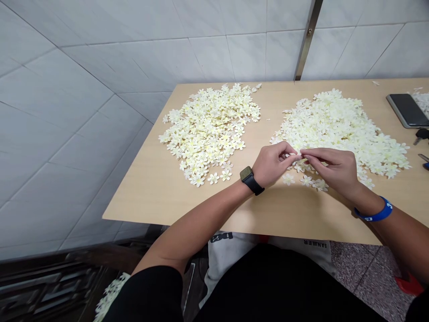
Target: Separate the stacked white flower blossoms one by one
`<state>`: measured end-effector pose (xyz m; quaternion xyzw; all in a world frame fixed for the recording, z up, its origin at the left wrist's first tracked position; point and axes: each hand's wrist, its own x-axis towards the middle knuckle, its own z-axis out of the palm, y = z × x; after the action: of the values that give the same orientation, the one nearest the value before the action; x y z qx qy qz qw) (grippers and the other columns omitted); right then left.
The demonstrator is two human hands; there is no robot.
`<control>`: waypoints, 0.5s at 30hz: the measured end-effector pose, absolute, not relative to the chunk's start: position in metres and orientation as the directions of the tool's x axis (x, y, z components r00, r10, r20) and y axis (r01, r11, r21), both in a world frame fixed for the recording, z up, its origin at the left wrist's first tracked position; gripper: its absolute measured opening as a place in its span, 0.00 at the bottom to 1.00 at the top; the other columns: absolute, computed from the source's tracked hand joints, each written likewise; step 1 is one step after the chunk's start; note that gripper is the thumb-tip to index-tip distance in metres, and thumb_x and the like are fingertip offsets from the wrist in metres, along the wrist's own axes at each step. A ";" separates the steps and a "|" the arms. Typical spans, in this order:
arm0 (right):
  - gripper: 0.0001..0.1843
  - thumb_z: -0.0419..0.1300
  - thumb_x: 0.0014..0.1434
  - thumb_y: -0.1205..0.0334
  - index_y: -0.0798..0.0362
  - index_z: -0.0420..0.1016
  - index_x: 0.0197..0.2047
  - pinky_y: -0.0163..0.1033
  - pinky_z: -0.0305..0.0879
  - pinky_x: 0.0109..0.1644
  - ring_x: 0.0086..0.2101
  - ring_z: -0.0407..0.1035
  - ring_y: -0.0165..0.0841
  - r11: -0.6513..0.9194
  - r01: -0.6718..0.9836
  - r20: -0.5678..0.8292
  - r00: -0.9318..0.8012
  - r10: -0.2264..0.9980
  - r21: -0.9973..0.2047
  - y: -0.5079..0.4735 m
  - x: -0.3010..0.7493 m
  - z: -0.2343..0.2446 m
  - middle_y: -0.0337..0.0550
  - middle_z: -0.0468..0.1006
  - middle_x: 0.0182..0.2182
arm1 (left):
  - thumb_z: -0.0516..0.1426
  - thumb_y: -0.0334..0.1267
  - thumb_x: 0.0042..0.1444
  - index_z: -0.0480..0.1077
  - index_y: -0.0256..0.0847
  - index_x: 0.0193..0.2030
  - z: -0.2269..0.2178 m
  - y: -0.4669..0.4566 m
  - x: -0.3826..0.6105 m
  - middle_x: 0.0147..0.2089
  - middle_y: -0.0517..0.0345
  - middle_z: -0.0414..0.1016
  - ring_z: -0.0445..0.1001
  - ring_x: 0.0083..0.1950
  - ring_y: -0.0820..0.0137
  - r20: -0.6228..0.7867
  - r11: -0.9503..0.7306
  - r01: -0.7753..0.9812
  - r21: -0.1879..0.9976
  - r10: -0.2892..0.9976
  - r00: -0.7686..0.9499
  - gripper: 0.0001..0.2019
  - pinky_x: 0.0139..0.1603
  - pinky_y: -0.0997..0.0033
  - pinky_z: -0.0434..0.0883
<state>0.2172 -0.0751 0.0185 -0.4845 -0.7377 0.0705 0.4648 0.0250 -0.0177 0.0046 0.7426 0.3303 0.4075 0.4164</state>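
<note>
Two heaps of small cream-white fabric flowers lie on a light wooden table (pixel 161 188): a left heap (pixel 211 127) and a right heap (pixel 338 125). My left hand (pixel 273 163), with a black watch on the wrist, and my right hand (pixel 335 167), with a blue wristband, meet at the near edge of the right heap. Both pinch the same small flower piece (pixel 298 157) between their fingertips. Loose flowers (pixel 288 179) lie just below my hands.
A dark phone (pixel 407 109) lies at the table's far right, with keys (pixel 421 134) beside it. White tiled walls stand behind and to the left. More flowers (pixel 110 295) lie on the floor at lower left. The near table edge runs above my lap.
</note>
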 end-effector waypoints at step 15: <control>0.08 0.64 0.63 0.65 0.44 0.86 0.40 0.44 0.81 0.40 0.35 0.83 0.40 0.518 0.669 0.632 -0.091 0.770 -0.534 -0.075 0.216 0.018 0.40 0.88 0.36 | 0.64 0.47 0.61 0.74 0.38 0.34 0.004 -0.018 0.025 0.32 0.58 0.80 0.75 0.31 0.74 0.369 -0.477 0.168 0.863 0.822 0.434 0.13 0.35 0.74 0.70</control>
<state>0.2163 -0.0751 0.0183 -0.4882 -0.7365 0.0542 0.4651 0.0251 -0.0179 0.0037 0.7511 0.3295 0.4175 0.3911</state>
